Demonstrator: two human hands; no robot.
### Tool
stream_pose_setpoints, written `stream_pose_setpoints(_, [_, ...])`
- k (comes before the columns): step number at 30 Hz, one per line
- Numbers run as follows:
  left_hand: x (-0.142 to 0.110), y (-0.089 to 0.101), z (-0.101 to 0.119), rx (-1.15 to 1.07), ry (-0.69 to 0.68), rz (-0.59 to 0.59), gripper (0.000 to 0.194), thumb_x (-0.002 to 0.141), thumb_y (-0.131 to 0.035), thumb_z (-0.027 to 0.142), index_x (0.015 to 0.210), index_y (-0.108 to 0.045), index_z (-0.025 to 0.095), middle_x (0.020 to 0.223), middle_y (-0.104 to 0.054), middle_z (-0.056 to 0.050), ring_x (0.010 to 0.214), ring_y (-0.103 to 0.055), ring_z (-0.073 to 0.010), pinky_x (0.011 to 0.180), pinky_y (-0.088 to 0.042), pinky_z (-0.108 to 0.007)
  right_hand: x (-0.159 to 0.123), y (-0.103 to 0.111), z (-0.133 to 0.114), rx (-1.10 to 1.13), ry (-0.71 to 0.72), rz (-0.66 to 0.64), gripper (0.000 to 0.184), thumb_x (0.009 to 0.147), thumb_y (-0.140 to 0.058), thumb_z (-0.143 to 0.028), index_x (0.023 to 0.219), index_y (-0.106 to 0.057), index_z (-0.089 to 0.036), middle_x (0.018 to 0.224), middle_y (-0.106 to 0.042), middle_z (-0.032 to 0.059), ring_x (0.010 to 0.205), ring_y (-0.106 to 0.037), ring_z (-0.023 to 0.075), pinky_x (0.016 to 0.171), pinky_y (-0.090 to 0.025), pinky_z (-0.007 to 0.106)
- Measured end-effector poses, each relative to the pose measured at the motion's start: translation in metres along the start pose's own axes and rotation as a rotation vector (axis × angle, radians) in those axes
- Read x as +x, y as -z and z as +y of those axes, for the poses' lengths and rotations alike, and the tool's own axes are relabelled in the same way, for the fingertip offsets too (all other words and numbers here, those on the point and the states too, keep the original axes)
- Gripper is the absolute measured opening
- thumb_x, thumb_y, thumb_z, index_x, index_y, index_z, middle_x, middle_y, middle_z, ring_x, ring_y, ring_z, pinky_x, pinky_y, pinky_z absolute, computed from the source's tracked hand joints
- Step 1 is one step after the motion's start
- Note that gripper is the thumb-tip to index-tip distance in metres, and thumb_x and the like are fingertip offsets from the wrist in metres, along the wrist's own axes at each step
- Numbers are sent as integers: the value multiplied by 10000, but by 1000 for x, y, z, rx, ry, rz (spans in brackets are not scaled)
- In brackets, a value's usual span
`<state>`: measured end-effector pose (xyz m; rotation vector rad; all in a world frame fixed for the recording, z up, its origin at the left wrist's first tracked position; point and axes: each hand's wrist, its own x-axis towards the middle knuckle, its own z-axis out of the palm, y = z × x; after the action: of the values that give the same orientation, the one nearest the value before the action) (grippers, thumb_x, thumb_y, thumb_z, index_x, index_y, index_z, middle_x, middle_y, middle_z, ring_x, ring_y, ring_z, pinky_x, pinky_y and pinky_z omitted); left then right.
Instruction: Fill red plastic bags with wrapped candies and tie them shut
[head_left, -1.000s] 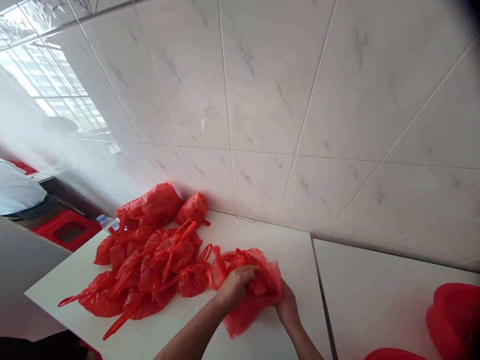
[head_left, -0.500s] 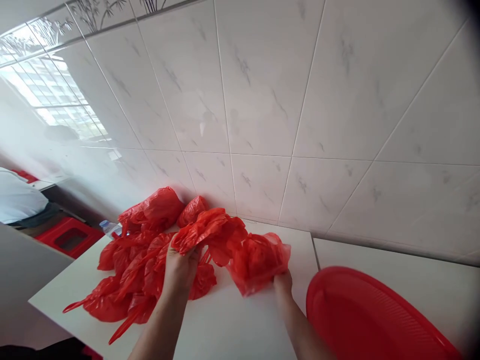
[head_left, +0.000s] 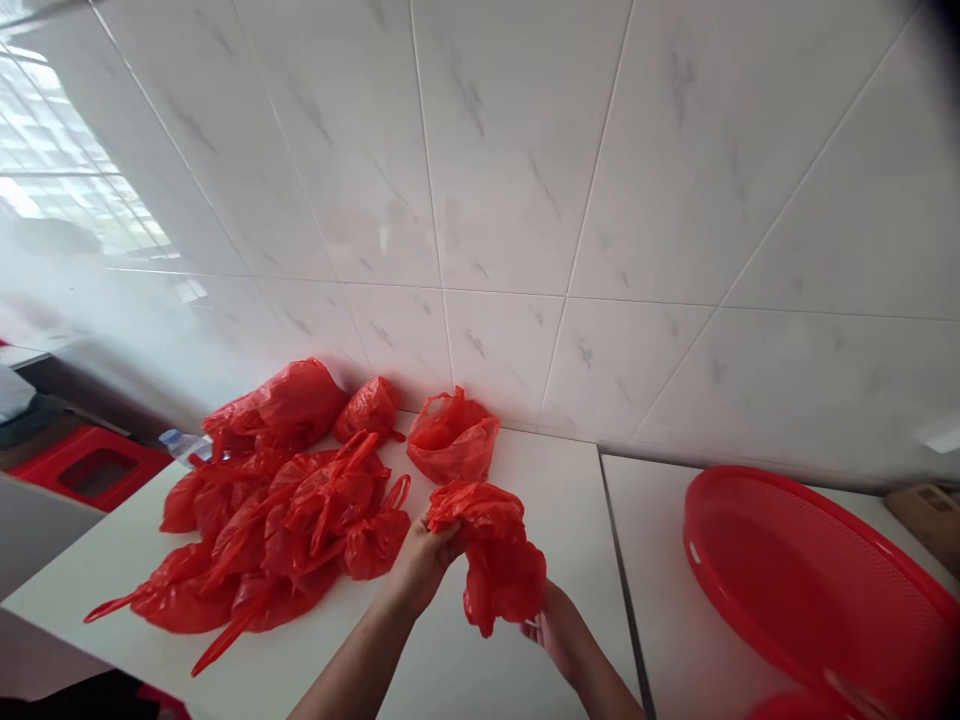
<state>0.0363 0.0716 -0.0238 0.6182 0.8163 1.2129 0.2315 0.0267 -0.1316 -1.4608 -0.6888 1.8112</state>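
Note:
My left hand is closed on the top of a crumpled red plastic bag, held just above the white table. Below it, my right hand sits under the bag's lower end, its fingers mostly hidden behind the plastic. A second red bag stands open-mouthed on the table against the wall, behind the held one. To the left lies a pile of several tied red bags.
A large round red perforated tray rests on the neighbouring white table at right. A marbled white tile wall runs close behind. A clear water bottle lies behind the pile. A red plastic stool stands at far left.
One red bag has been set down by the wall. My left hand moved right onto the remaining bag, which now hangs between both hands. The view shifted and more of the red tray shows.

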Motion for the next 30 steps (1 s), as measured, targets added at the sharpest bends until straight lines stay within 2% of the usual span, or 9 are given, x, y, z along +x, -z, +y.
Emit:
stream_pose_setpoints(3, [21, -7, -25, 46, 76, -33, 331, 773, -688, 379, 1007, -607, 161, 1009, -682, -106, 916, -657, -233, 807, -519, -341, -35, 33, 37, 159, -65, 56, 389, 703, -593, -591, 879, -566, -246, 959, -675, 52, 882, -636, 190, 759, -480, 309])
stream_pose_setpoints(7, [47, 1, -53, 418, 161, 144, 581, 782, -615, 524, 1238, -431, 214, 1146, -605, -134, 831, -668, -213, 748, -530, -356, -62, 55, 72, 302, -153, 148, 482, 606, -732, -559, 899, -543, -226, 871, -642, 22, 741, -612, 126, 622, -437, 221])
stream_pose_setpoints(12, [38, 17, -88, 737, 142, 288, 824, 754, -657, 420, 1410, -208, 205, 1384, -355, -231, 1089, -562, -287, 814, -490, -398, -73, 42, 68, 202, -123, 125, 374, 642, -691, -415, 936, -560, -224, 841, -627, 18, 721, -602, 129, 601, -424, 224])
stream_pose_setpoints(15, [26, 19, -107, 940, 64, 221, 860, 648, -727, 245, 1398, -307, 248, 1465, -268, -164, 1246, -424, -311, 945, -409, -401, -69, 23, 51, 11, -5, 104, 319, 702, -606, -352, 990, -561, -223, 873, -628, 32, 768, -605, 152, 620, -433, 248])
stream_pose_setpoints(17, [23, 18, -116, 1056, 40, 147, 816, 559, -743, 151, 1312, -454, 269, 1477, -275, -112, 1280, -366, -328, 974, -375, -399, -61, 12, 43, -104, 52, 120, 339, 705, -585, -337, 1022, -556, -220, 889, -620, 39, 774, -605, 167, 614, -438, 262])
stream_pose_setpoints(20, [21, 14, -122, 1180, 56, 60, 420, 573, -678, 100, 975, -659, 221, 1270, -509, -96, 1197, -422, -339, 945, -368, -426, -48, 4, 41, -178, 95, 177, 449, 694, -569, -331, 1125, -523, -216, 968, -617, 67, 771, -613, 186, 602, -448, 284])
stream_pose_setpoints(22, [17, 9, -122, 1214, 57, 6, 151, 622, -615, 92, 730, -653, 192, 1049, -599, -88, 1106, -476, -312, 924, -368, -417, -41, 4, 44, -198, 134, 241, 565, 650, -598, -299, 1198, -487, -218, 1047, -621, 85, 848, -622, 209, 649, -468, 303])
stream_pose_setpoints(25, [0, -3, -120, 1191, 29, -82, 82, 634, -607, 110, 602, -588, 182, 938, -605, -63, 1032, -503, -266, 912, -373, -367, -39, 9, 46, -208, 301, 337, 684, 556, -664, -221, 1214, -477, -215, 1168, -608, 90, 1054, -578, 245, 826, -466, 334])
stream_pose_setpoints(30, [-37, -16, -111, 897, 117, -176, 189, 834, -509, 342, 764, -573, 178, 748, -606, -17, 709, -558, -164, 678, -445, -290, -44, 26, 31, -160, 345, 378, 134, 694, -570, -322, 749, -551, -202, 679, -624, 8, 640, -585, 186, 609, -473, 307])
